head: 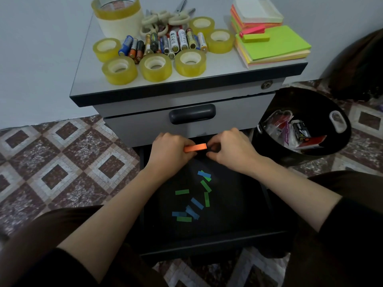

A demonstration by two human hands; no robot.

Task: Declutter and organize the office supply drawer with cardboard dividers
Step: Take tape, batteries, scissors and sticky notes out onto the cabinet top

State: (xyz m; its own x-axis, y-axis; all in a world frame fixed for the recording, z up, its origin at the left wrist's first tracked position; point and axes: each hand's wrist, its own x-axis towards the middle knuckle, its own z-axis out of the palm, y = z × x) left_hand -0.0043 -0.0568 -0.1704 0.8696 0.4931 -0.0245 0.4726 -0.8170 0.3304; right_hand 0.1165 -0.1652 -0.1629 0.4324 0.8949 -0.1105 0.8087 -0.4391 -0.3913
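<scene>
A patterned tile floor point(62, 162) fills the left and lower edges of the frame. At centre stands a grey pedestal cabinet point(134, 129), its upper drawer closed. Below it, the dark bottom drawer point(238, 204) is pulled out across the lower middle. A black bin point(306, 104) sits at the right, just beside the cabinet, holding wrappers and small packets.

On the cabinet top, stacks of neon sticky notes point(275, 44) take the upper right and a wide tape roll point(118, 15) the upper left. Six small yellowish tape rolls point(155, 67) ring a heap of batteries point(178, 41), with cream-handled scissors point(165, 19) behind them.

Both hands meet at mid-frame over the back of the open drawer. The left hand point(170, 150) grasps an orange pad of sticky flags point(194, 147), its fingers curled round it. The right hand point(230, 150) pinches the pad's right end. Loose blue and green flags point(196, 203) lie scattered on the drawer bottom, in front of the hands.
</scene>
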